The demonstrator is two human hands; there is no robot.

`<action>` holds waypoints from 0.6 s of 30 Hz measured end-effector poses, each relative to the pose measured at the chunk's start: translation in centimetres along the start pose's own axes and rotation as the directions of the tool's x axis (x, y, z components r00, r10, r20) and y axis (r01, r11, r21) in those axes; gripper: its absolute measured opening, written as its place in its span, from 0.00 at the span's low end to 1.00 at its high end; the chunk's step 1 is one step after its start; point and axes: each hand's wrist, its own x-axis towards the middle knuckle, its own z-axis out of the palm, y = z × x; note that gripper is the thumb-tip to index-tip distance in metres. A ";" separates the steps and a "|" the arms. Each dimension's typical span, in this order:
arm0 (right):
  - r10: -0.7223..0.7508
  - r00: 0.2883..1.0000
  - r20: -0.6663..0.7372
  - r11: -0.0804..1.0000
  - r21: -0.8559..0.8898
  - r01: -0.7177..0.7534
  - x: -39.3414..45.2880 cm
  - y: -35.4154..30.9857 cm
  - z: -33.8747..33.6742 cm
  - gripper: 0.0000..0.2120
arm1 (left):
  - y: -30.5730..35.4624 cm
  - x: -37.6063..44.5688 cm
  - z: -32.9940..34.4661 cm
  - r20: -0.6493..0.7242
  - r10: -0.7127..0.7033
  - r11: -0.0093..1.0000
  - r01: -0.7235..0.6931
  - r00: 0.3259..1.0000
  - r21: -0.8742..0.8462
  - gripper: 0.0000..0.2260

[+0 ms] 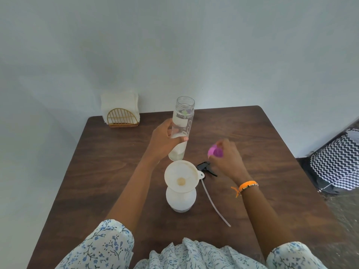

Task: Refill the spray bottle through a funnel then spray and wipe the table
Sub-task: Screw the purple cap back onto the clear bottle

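Dark wooden desk [108, 171] set against a pale wall. Item one: white spray bottle [181, 200], upright near the desk's middle, its neck carrying a white funnel [181, 176] seated mouth-up. Item two: black trigger sprayer head [206, 168] with its long clear dip tube [214, 204], lying flat on the desk just right of the funnel, the tube running toward the near edge. Item three: clear water bottle [182, 125], uncapped, partly filled with clear liquid, lifted above and behind the funnel, roughly upright with a slight tilt; the left hand [165, 140] is wrapped around its lower half, fingers curled round the body. Item four: purple cap [215, 151], pinched in the fingers of the right hand [227, 158], held above the desk over the sprayer head. Right wrist bears an orange thread bracelet [246, 186]. Item five: gold wire napkin holder [122, 117] stocked with white napkins [119, 102], at the far left corner. Floral sleeves show at the near edge. Off the desk, right: a black-and-white zigzag-patterned bag [338, 164] on the floor.
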 end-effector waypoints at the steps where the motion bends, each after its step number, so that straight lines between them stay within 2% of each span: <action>1: -0.024 0.999 -0.026 0.998 0.065 0.026 0.4 -1.6 -1.2 0.17 | 0.1 0.0 -0.1 -0.001 0.003 1.000 -0.003 1.000 -0.005 0.23; 3: -0.035 0.997 -0.069 0.956 0.289 0.054 1.1 -4.7 -3.3 0.16 | 0.3 -0.1 -0.3 -0.003 0.014 1.000 -0.014 1.000 -0.014 0.22; 4: -0.033 0.996 -0.080 0.891 0.449 0.066 1.3 -6.1 -4.1 0.14 | 0.3 -0.1 -0.4 -0.006 0.020 1.000 -0.020 1.000 -0.019 0.22; 6: -0.026 0.996 -0.086 0.685 0.724 0.081 1.6 -8.6 -5.3 0.10 | 0.3 0.0 -0.5 -0.010 0.025 0.999 -0.025 1.000 -0.029 0.23; 8: -0.057 0.991 -0.120 0.527 0.840 0.132 1.9 -10.4 -6.1 0.09 | 0.5 0.0 -0.5 -0.010 0.024 0.999 -0.025 1.000 -0.033 0.24; 9: -0.080 0.985 -0.155 0.510 0.843 0.174 2.1 -11.1 -6.3 0.09 | 0.5 0.0 -0.5 -0.008 0.026 0.999 -0.026 1.000 -0.034 0.25; 12: -0.164 0.962 -0.217 0.580 0.768 0.272 2.5 -13.1 -6.4 0.11 | 0.8 0.0 -0.7 0.000 0.046 0.998 -0.046 0.999 -0.043 0.25; 18: -0.386 0.915 -0.119 0.694 0.616 0.373 3.5 -14.7 -5.7 0.12 | 1.8 -0.1 -1.2 0.012 0.077 0.996 -0.076 0.997 -0.045 0.22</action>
